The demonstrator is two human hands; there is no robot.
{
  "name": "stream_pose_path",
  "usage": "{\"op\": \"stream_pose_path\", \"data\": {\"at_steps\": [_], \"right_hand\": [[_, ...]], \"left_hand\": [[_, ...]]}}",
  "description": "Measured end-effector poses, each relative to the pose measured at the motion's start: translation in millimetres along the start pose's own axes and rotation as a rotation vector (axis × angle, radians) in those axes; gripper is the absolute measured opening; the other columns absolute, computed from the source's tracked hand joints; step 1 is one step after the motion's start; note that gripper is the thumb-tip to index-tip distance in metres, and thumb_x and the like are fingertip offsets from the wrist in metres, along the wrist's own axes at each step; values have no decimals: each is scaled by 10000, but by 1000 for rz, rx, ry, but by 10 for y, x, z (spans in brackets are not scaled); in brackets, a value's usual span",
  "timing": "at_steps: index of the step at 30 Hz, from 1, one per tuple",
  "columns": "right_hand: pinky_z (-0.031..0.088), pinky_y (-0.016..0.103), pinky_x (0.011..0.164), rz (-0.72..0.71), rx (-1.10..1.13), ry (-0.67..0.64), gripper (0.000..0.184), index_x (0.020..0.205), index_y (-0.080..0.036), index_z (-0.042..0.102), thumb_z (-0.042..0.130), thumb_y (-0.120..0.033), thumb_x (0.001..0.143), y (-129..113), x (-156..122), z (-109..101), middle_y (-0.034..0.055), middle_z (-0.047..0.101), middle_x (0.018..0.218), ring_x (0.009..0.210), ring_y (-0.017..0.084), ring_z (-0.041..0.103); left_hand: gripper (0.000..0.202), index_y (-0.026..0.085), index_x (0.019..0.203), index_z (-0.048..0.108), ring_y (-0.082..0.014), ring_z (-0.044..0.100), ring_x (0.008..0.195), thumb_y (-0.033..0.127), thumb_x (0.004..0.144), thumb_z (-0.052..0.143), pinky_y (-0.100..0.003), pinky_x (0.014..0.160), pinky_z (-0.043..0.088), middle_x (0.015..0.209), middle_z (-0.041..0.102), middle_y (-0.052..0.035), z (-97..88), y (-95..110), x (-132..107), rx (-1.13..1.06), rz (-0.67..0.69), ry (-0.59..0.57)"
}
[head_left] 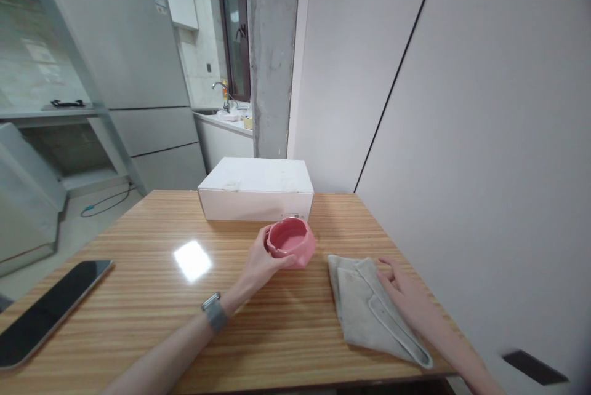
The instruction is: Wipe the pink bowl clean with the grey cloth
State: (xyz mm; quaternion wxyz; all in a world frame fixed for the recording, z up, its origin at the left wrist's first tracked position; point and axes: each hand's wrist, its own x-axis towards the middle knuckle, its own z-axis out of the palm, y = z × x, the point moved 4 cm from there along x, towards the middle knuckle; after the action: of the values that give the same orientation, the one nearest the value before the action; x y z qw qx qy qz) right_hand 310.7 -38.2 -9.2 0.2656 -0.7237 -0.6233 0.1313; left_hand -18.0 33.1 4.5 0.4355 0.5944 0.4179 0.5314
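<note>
My left hand (268,256), with a grey watch band on its wrist, grips a small pink bowl (302,255) by its left side. The bowl has an uneven rim and a hollow inside, and it tilts slightly toward me just above or on the table; I cannot tell which. To the right lies a folded grey cloth (369,315) with a stitched edge. At the cloth's upper right edge is my right hand (399,287), its thumb and forefinger apart, the fingertips touching or very near the fabric.
A white box (256,198) stands at the far side of the wood-grain table (184,315). On the left lies a black phone (50,312). A pale wall (462,136) borders the table's right side. Behind are a fridge (143,56) and a sink tap (225,96).
</note>
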Motion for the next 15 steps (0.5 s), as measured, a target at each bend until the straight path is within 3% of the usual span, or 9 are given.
{"op": "stream_pose_path", "data": {"at_steps": [6, 11, 15], "right_hand": [[478, 373, 749, -195, -221, 134, 334, 1162, -215, 513, 298, -284, 916, -27, -194, 159, 108, 639, 1063, 878, 243, 656], [494, 348, 724, -334, -240, 85, 310, 1102, -240, 552, 289, -281, 945, 24, -155, 124, 86, 618, 1057, 835, 214, 658], [500, 344, 735, -379, -219, 33, 312, 1092, -242, 578, 308, -311, 952, 121, -71, 68, 75, 619, 1051, 808, 204, 659]], "left_hand": [[849, 215, 1211, 462, -248, 585, 1054, 299, 470, 867, -385, 905, 455, 1177, 609, -78, 577, 80, 186, 86, 41, -59], [813, 237, 1167, 483, -231, 592, 1013, 315, 455, 866, -344, 851, 458, 1139, 619, -44, 1056, 90, 333, 180, 95, -105], [814, 224, 1151, 490, -242, 583, 1021, 373, 445, 867, -351, 863, 444, 1137, 610, -58, 1319, 16, 430, 198, 112, -155]]}}
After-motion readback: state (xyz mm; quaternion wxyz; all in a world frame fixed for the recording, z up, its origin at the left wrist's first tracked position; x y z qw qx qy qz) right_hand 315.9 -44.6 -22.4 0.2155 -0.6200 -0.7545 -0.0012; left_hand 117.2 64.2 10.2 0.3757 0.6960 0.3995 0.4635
